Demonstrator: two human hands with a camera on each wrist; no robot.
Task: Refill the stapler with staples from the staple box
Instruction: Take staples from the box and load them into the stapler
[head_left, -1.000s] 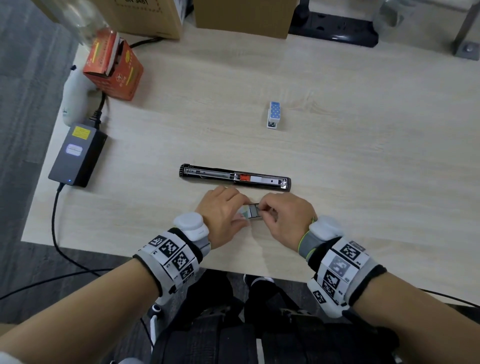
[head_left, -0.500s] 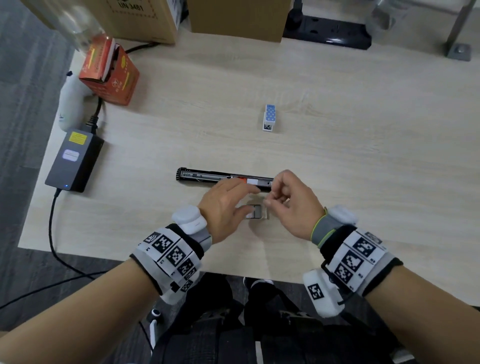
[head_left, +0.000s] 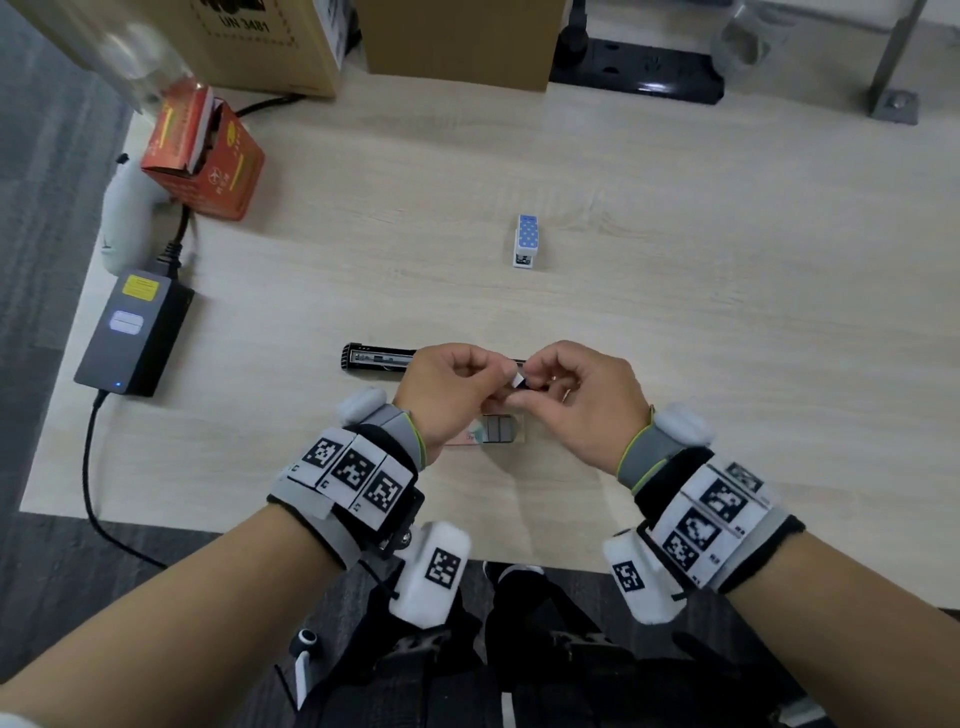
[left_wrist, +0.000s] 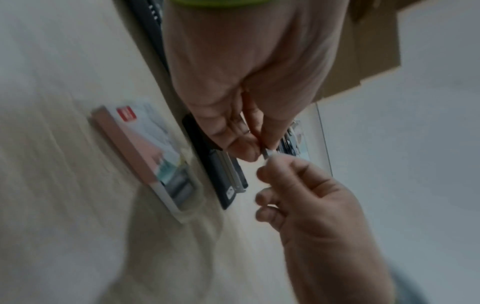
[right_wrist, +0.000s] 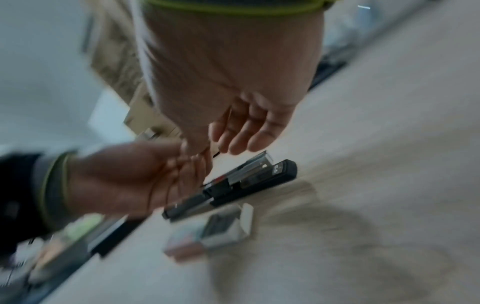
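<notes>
Both hands hover just above the table and meet at a small staple strip (head_left: 519, 382). My left hand (head_left: 501, 382) pinches one end of the staple strip (left_wrist: 269, 153) and my right hand (head_left: 531, 388) pinches the other. Below them the open staple box (head_left: 496, 431) lies on the table with grey staples showing, and no hand touches it. The black stapler (head_left: 376, 358) lies opened out flat behind the hands, which hide its right part. The left wrist view shows the box (left_wrist: 145, 152) beside the stapler (left_wrist: 223, 176). The blurred right wrist view shows the stapler (right_wrist: 246, 181) and the box (right_wrist: 213, 230).
A small blue dotted box (head_left: 525, 241) stands mid-table. An orange carton (head_left: 205, 156), a power adapter (head_left: 132, 332) and its cable sit at the left. Cardboard boxes (head_left: 457, 41) and a power strip (head_left: 639, 67) line the back edge. The table's front edge lies just under my wrists.
Both hands have risen from the staple box towards the stapler, with a staple strip now pinched between them. The left hand has let go of the box, which stays on the table.
</notes>
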